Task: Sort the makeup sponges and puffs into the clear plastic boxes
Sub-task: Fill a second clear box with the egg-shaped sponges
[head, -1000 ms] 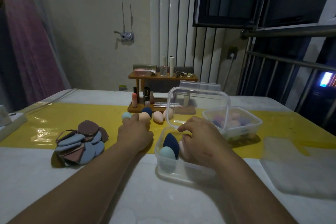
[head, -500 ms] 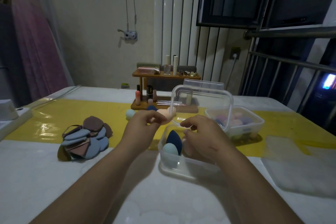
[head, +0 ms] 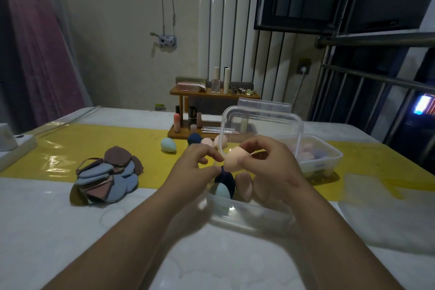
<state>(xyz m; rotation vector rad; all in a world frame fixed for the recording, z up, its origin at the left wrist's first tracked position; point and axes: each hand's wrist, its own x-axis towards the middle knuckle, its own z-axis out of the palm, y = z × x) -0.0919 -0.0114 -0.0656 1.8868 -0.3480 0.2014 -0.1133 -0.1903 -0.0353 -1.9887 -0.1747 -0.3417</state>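
Head view, surroundings: I see a pile of flat puffs (head: pixel 110 178) lying at the left of the tabletop (head: pixel 58 231), partly over a yellow strip (head: pixel 94 141). A wooden rack (head: pixel 211 94) of cosmetics stands at the far edge.
Loose sponges: a teal sponge (head: pixel 168 145) and a navy sponge (head: pixel 194 139) lie in front of the rack with some pale ones, outside the boxes.
Obstruction: the raised lid (head: pixel 261 122) stands upright just behind both hands. It screens part of the far box (head: pixel 334 160), which holds pink and purple sponges.
Near box (head: pixel 249 215): it sits directly under the hands and holds navy, teal and pink sponges.
Peach sponge (head: pixel 233 160): it is in the air above the near box, between the hands.
Left hand (head: pixel 195 166): fingers curled, thumb and forefinger pinching the sponge's left end.
Right hand (head: pixel 273 165): thumb and fingers gripping its right side.
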